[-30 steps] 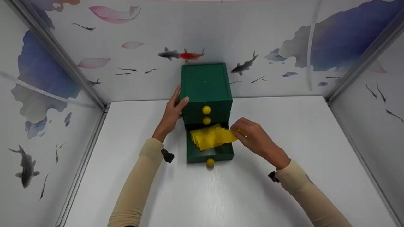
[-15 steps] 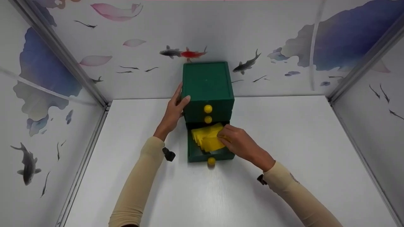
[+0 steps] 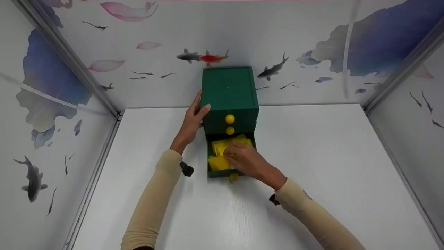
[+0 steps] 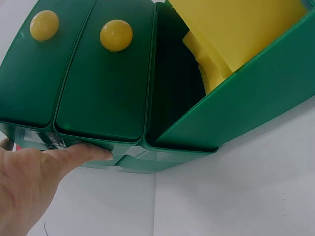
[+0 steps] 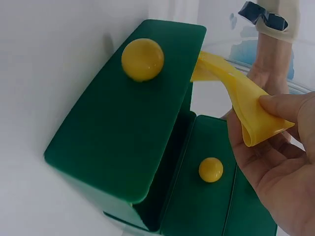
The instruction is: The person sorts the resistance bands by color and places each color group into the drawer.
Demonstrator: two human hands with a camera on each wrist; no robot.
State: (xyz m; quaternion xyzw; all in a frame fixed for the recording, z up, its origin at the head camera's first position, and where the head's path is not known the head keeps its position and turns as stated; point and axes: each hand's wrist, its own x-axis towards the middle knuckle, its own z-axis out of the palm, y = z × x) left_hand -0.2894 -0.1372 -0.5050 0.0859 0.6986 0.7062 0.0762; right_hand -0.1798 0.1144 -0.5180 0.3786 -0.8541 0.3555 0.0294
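A green drawer cabinet [image 3: 229,86] with round yellow knobs stands against the back wall. Its bottom drawer [image 3: 212,173] is pulled out. My right hand [image 3: 248,159] is over that drawer, pinching a glossy, flexible yellow strip [image 5: 241,96] between thumb and fingers; the strip folds over at the pinch. Its other end [image 3: 218,164] spreads toward the drawer's front left. More folded yellow material [image 3: 222,143] lies in the drawer behind it, partly hidden by the hand. My left hand [image 3: 190,123] rests along the cabinet's left side, its extended thumb [image 4: 88,151] pressed near the front edge.
The two upper drawers, with knobs [image 4: 116,35] on their fronts, are closed. White tabletop [image 3: 222,215] spreads in front of and beside the cabinet. Printed white walls [image 3: 156,90] with metal corner frames [image 3: 402,62] close in the back and sides.
My right hand has moved left and slightly down across the open drawer, carrying the yellow strip from its right side toward its front left. My left hand stays on the cabinet.
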